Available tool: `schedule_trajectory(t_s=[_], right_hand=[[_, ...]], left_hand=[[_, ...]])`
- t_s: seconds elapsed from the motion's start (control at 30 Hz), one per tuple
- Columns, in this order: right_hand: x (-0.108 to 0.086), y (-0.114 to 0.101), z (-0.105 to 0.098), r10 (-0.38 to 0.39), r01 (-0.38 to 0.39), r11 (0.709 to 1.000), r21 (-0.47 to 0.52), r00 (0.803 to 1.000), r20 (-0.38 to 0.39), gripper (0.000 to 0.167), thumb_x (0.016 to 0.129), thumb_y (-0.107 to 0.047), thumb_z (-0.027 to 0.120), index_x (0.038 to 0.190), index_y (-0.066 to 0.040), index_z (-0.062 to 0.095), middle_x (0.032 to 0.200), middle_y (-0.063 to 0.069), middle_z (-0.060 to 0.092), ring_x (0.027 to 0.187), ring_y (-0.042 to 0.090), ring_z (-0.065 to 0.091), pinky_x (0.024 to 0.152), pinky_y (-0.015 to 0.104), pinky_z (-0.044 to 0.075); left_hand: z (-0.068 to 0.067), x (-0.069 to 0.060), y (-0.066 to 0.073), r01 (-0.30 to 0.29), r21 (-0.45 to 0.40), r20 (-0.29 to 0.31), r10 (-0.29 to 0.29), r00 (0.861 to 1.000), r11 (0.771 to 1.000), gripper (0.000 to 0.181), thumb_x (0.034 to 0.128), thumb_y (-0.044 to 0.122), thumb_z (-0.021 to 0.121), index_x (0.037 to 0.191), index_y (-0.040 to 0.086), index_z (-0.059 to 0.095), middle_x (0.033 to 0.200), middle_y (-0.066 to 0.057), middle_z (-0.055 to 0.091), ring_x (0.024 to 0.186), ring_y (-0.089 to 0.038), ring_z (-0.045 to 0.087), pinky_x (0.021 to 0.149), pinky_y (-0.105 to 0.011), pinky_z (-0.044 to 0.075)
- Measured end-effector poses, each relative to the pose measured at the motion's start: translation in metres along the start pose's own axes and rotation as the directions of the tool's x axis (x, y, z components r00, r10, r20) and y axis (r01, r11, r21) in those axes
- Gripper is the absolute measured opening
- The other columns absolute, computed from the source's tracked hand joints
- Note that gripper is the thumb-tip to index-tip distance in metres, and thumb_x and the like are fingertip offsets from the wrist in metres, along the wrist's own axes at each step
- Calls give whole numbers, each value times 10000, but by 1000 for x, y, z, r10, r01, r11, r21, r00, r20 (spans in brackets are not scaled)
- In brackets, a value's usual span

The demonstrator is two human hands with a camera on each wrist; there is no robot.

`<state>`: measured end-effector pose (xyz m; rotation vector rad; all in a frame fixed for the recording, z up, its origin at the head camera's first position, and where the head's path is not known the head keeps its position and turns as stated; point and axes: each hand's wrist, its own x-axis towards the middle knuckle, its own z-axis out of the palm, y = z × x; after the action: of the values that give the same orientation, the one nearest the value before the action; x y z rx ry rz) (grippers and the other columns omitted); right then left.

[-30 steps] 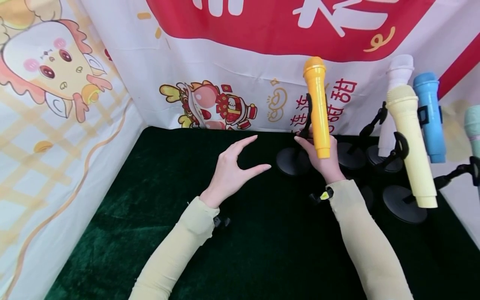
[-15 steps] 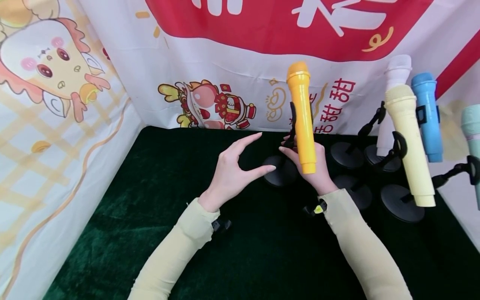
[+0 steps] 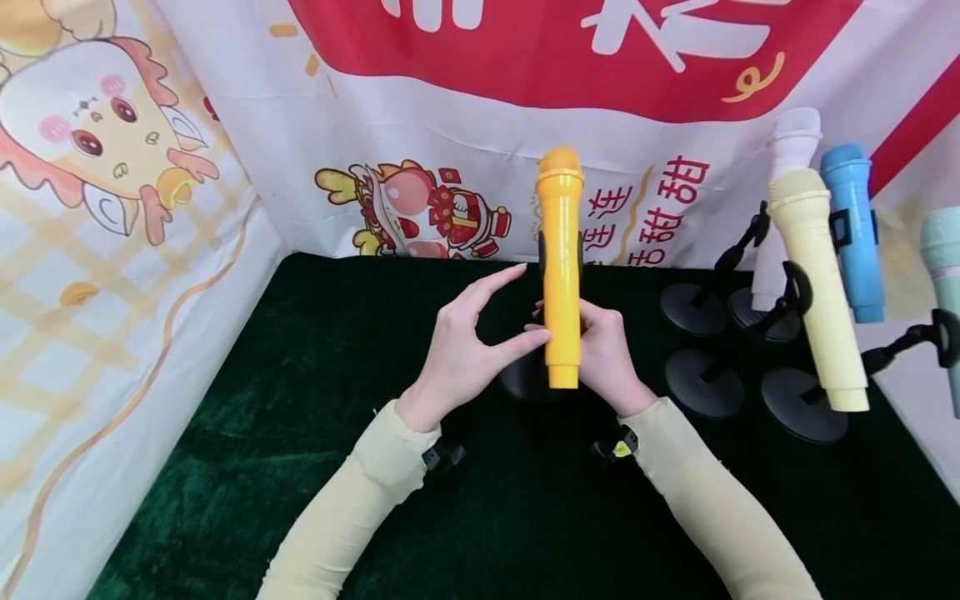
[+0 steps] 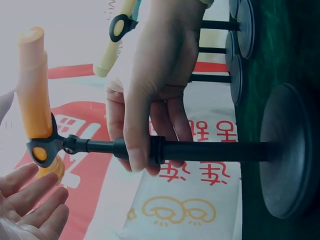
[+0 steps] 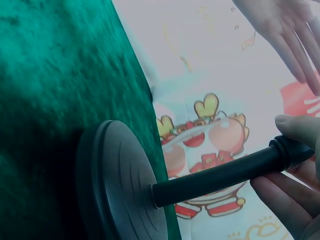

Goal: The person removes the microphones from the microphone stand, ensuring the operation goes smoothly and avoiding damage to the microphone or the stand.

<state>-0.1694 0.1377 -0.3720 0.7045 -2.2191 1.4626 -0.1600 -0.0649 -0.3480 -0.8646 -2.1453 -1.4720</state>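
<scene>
An orange-yellow microphone [image 3: 562, 267] sits tilted in the clip of a black desk stand [image 4: 215, 151]. My right hand [image 3: 606, 358] grips the stand's upright at the collar, thumb on one side and fingers on the other, plain in the left wrist view. The round base [image 5: 132, 185] is at the green cloth; whether it touches I cannot tell. My left hand [image 3: 465, 358] is spread in a wide C just left of the microphone, holding nothing. In the left wrist view its fingers [image 4: 40, 200] are close to the microphone's head; contact is unclear.
On the right stand several more microphones on black stands: cream [image 3: 817, 292], blue [image 3: 855, 233], white [image 3: 795, 142] and mint green [image 3: 943, 250]. Dark green cloth [image 3: 300, 467] covers the table. A printed curtain [image 3: 450, 125] closes off the back and left sides.
My right hand has carried the orange-yellow microphone and its stand leftward and nearer to me, away from the other stands. The left hand has stayed almost still.
</scene>
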Motion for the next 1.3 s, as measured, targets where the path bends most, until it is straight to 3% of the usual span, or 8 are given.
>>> schedule_trajectory(t_s=[0.2, 0.43, 0.67, 0.8, 0.97, 1.1, 1.3], right_hand=[[-7, -6, 4, -20, 20, 1000, -12, 1000, 19, 224, 847, 67, 795, 1058, 52, 719, 977, 153, 747, 796, 183, 703, 718, 201, 550], [-13, 22, 13, -34, 34, 999, 5, 999, 2, 245, 811, 105, 807, 1024, 12, 731, 955, 107, 750, 734, 167, 685, 652, 197, 541], [-15, 30, 13, -36, 36, 999, -8, 999, 22, 217, 823, 40, 828, 1005, -28, 734, 861, 36, 726, 680, 148, 652, 610, 236, 536], [-15, 28, 12, -10, 10, 1000, 0, 999, 46, 210, 833, 14, 833, 1010, -17, 724, 861, 37, 720, 701, 143, 655, 634, 250, 550], [-10, -1, 7, 84, -89, 995, 46, 992, 92, 229, 850, 19, 816, 1057, 28, 717, 919, 86, 729, 772, 164, 685, 712, 267, 583], [-7, -12, 6, 147, -160, 982, 101, 981, 125, 246, 860, 1, 813, 1081, 55, 720, 946, 96, 739, 804, 178, 700, 745, 283, 591], [-7, -10, 6, 200, -225, 962, 157, 967, 159, 248, 875, -40, 812, 1098, 23, 722, 978, 69, 739, 841, 208, 706, 799, 321, 594]], left_hand=[[-1, 0, 4, -15, -32, 0, 15, 1000, 999, 666, 891, 309, 824, 1467, 135, 539, 1450, 69, 548, 1333, -128, 497, 1109, -380, 404], [0, 0, 9, -15, -76, 2, 15, 1000, 997, 653, 905, 327, 807, 1468, 137, 536, 1447, 47, 557, 1317, -153, 517, 1097, -398, 419], [0, 3, 12, 48, -111, 7, -47, 999, 993, 656, 937, 326, 771, 1503, 151, 487, 1426, 68, 562, 1255, -119, 564, 1056, -399, 461], [-1, 7, 12, 76, -147, 20, -74, 997, 986, 668, 948, 317, 759, 1523, 146, 465, 1412, 73, 578, 1233, -99, 576, 1038, -402, 479], [0, 18, 12, 100, -199, 38, -95, 995, 975, 659, 954, 289, 754, 1529, 152, 462, 1365, 52, 621, 1212, -103, 591, 1032, -365, 483], [1, 26, 13, 190, -256, 58, -181, 982, 948, 596, 963, 235, 745, 1492, 116, 500, 1314, 1, 652, 1170, -130, 615, 1013, -348, 494], [2, 39, 16, 347, -353, 112, -329, 938, 869, 511, 978, 219, 726, 1432, 61, 555, 1243, -57, 681, 1095, -192, 661, 970, -336, 527]])
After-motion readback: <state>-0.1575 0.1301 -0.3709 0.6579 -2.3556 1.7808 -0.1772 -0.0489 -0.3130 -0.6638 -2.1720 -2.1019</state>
